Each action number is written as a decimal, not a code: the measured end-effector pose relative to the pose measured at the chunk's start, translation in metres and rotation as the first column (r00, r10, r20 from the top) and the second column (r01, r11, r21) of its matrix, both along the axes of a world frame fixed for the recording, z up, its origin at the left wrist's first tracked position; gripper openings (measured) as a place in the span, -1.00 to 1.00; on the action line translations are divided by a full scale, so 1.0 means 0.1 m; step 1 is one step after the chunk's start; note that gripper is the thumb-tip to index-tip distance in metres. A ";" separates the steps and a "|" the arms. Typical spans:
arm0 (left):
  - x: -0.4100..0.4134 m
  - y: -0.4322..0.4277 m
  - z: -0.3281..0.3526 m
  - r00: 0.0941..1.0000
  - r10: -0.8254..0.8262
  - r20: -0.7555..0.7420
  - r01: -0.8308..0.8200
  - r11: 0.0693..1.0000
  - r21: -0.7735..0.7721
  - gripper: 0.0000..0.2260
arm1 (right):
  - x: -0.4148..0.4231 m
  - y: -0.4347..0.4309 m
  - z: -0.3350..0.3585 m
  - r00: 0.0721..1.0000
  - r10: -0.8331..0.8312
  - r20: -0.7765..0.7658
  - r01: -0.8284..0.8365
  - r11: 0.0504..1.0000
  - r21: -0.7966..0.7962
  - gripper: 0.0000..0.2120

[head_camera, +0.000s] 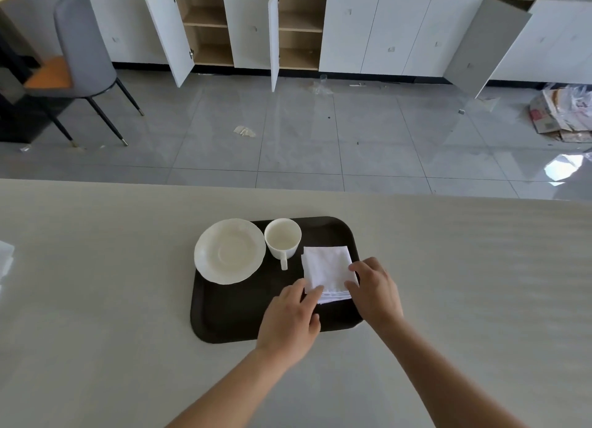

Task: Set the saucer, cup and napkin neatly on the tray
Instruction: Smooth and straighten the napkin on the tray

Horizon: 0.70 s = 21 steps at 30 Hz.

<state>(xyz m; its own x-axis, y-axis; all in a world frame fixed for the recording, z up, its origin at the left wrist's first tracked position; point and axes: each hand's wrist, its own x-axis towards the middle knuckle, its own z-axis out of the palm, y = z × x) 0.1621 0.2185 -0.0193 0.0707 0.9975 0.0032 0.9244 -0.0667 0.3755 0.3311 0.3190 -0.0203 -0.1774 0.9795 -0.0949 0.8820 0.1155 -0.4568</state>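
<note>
A dark brown tray lies on the pale table. On its far left sits a white saucer, overhanging the tray's left edge a little. Just right of it stands an empty white cup, its handle pointing toward me. A folded white napkin lies flat on the tray's right side. My left hand rests its fingertips on the napkin's near left corner. My right hand touches the napkin's right edge with thumb and fingers. Neither hand lifts it.
The table's far edge runs across the middle of the view. Something white lies at the table's far left edge. Beyond are a tiled floor, a grey chair and white cabinets with open doors.
</note>
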 end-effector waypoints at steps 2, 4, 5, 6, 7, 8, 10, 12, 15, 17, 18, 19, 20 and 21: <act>0.02 0.04 -0.03 0.998 -0.018 -0.067 0.017 1.000 -0.006 -0.56 | 0.04 -0.02 -0.01 1.000 0.025 0.000 -0.025 1.000 0.009 -0.69; 0.04 0.06 -0.04 0.992 -0.038 -0.119 0.037 0.999 -0.009 -0.57 | 0.07 -0.03 -0.01 0.998 0.059 0.018 -0.059 0.998 0.012 -0.66; 0.05 0.08 -0.05 0.988 -0.047 -0.145 0.046 0.999 -0.011 -0.58 | 0.09 -0.04 -0.01 0.996 0.079 0.028 -0.080 0.997 0.009 -0.65; 0.06 0.09 -0.05 0.985 -0.053 -0.167 0.052 0.999 -0.010 -0.60 | 0.10 -0.04 -0.01 0.994 0.104 0.037 -0.104 0.995 0.004 -0.65; 0.06 0.11 -0.06 0.982 -0.055 -0.181 0.055 0.998 -0.006 -0.63 | 0.11 -0.04 -0.01 0.990 0.130 0.047 -0.130 0.992 -0.001 -0.65; 0.07 0.13 -0.06 0.981 -0.056 -0.188 0.056 0.998 -0.003 -0.65 | 0.12 -0.04 -0.01 0.986 0.154 0.063 -0.154 0.988 -0.006 -0.65; 0.08 0.17 -0.07 0.977 -0.060 -0.206 0.063 0.998 0.004 -0.71 | 0.14 -0.03 -0.01 0.975 0.195 0.103 -0.196 0.981 -0.007 -0.68; 0.09 0.20 -0.09 0.974 -0.061 -0.219 0.067 0.998 0.019 -0.76 | 0.15 -0.02 -0.01 0.967 0.222 0.123 -0.223 0.975 -0.007 -0.69; 0.10 0.27 -0.12 0.972 -0.062 -0.228 0.073 0.996 0.041 -0.80 | 0.16 -0.01 -0.02 0.962 0.242 0.123 -0.244 0.970 -0.003 -0.72; 0.11 0.30 -0.13 0.969 -0.065 -0.237 0.079 0.996 0.049 -0.82 | 0.17 0.00 -0.04 0.959 0.252 0.127 -0.255 0.967 0.009 -0.73; 0.11 0.31 -0.13 0.968 -0.066 -0.242 0.081 0.995 0.053 -0.82 | 0.18 0.01 -0.05 0.959 0.255 0.126 -0.259 0.966 0.017 -0.74; 0.11 0.32 -0.14 0.967 -0.065 -0.248 0.081 0.995 0.056 -0.83 | 0.18 0.02 -0.05 0.959 0.256 0.123 -0.261 0.965 0.024 -0.74; 0.12 0.33 -0.14 0.965 -0.062 -0.257 0.081 0.995 0.063 -0.85 | 0.18 0.02 -0.06 0.959 0.258 0.120 -0.263 0.964 0.031 -0.74; 0.12 0.34 -0.14 0.962 -0.055 -0.267 0.078 0.994 0.074 -0.86 | 0.19 0.03 -0.06 0.959 0.259 0.119 -0.265 0.964 0.037 -0.75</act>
<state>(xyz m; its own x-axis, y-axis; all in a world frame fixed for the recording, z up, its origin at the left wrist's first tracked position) 0.1746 0.2524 -0.0333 0.1462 0.9876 0.0578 0.9823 -0.1519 0.1095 0.3498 0.3221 -0.0265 -0.4193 0.9044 -0.0793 0.8630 0.3699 -0.3441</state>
